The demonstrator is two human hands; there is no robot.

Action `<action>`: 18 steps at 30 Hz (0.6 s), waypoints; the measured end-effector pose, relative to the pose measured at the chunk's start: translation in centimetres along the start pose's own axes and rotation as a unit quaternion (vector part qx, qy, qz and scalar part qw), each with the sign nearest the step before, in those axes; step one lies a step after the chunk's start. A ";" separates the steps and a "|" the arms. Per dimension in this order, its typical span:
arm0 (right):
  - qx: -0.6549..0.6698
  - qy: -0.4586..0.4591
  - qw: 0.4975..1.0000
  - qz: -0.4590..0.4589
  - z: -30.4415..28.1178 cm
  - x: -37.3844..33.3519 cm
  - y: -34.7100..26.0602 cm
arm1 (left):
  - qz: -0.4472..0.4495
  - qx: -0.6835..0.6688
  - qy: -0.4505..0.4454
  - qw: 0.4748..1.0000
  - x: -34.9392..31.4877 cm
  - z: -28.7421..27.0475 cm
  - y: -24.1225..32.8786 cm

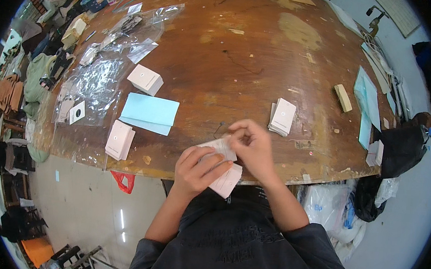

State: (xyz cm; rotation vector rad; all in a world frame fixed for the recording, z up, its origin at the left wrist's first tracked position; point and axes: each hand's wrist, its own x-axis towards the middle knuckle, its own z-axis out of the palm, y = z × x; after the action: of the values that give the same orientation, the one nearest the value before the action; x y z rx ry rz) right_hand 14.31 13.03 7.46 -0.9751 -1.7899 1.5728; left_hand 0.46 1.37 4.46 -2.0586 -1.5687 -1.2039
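Note:
At the table's front edge my left hand (pixel 197 169) is wrapped round a stack of small pale cards (pixel 227 181), its fingers lying over them. More of the cards (pixel 219 147) stick out beyond those fingers, fanned towards my right hand (pixel 250 148). That hand is closed in a pinch at the cards' far corner and slightly blurred; what its fingertips hold is hidden. A thin dark string (pixel 219 129) lies just beyond the cards. Two matching card stacks stand to the left, one nearer (pixel 120 140) and one farther (pixel 146 79). Another card stack (pixel 282 117) sits to the right.
Folded light-blue paper (pixel 149 111) lies between the left stacks. Clear plastic bags (pixel 91 88) cover the table's left side. At the right are a wooden-backed brush (pixel 343 98), blue sheets (pixel 366 102) and a small card stack (pixel 374 153) by the table edge.

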 end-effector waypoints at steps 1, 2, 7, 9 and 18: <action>-0.089 0.085 0.990 -0.071 -0.8 0.6 0.2 | -0.088 -0.064 0.016 0.994 0.0 0.1 0.2; -0.112 0.168 0.972 -0.116 -2.0 0.9 0.4 | -0.183 -0.129 0.024 0.974 0.1 0.1 0.3; -0.118 0.182 0.975 -0.035 -9.4 1.6 1.4 | -0.550 -0.445 0.150 0.691 0.6 0.6 -1.2; -0.317 0.152 0.920 -0.173 -11.8 1.9 1.4 | -0.569 -0.414 0.103 0.703 0.7 0.5 -2.0; -0.437 -0.098 0.894 -0.019 -15.0 4.3 1.4 | -0.552 -0.213 0.200 0.781 1.4 0.0 -0.9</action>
State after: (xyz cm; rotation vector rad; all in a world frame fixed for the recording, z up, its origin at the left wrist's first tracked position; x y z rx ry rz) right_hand 24.06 25.29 8.19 -1.1565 -2.7240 0.8071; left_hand -0.28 2.63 5.21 -0.7157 -2.4641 -2.3313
